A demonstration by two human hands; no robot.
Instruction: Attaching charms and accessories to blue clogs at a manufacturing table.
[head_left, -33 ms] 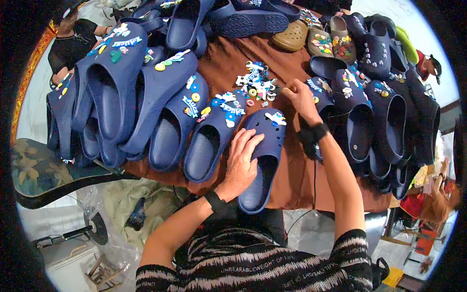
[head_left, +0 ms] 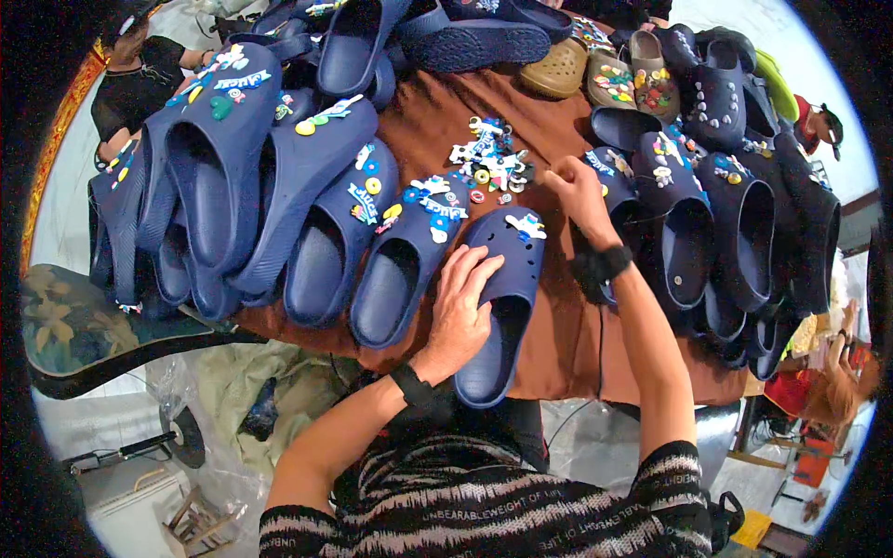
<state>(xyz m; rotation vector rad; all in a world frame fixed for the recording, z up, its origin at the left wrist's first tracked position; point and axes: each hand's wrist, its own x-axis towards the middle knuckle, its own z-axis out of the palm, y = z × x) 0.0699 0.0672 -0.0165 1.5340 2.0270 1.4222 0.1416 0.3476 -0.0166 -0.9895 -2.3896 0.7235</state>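
Observation:
My left hand [head_left: 462,302] grips a navy clog [head_left: 502,244], its fingers lying over the upper beside the foot opening. A white and blue charm [head_left: 526,226] sits on that clog's toe, near several bare holes. Beyond it lies a loose heap of small colourful charms [head_left: 493,160]. My right hand [head_left: 579,191] is at the right edge of this heap, fingers bent and pinched together; whatever is between them is too small to make out. Left of the held clog is another navy clog [head_left: 395,265], its upper covered with charms.
Navy clogs with charms [head_left: 219,186] are stacked on the left of the brown cloth [head_left: 567,344]. More dark clogs [head_left: 684,232] line the right, and a tan clog [head_left: 555,70] lies at the back. A cable hangs over the near edge. Other people are at the far left and right.
My right wrist has shifted very slightly toward me. My left hand and the clog stay in place.

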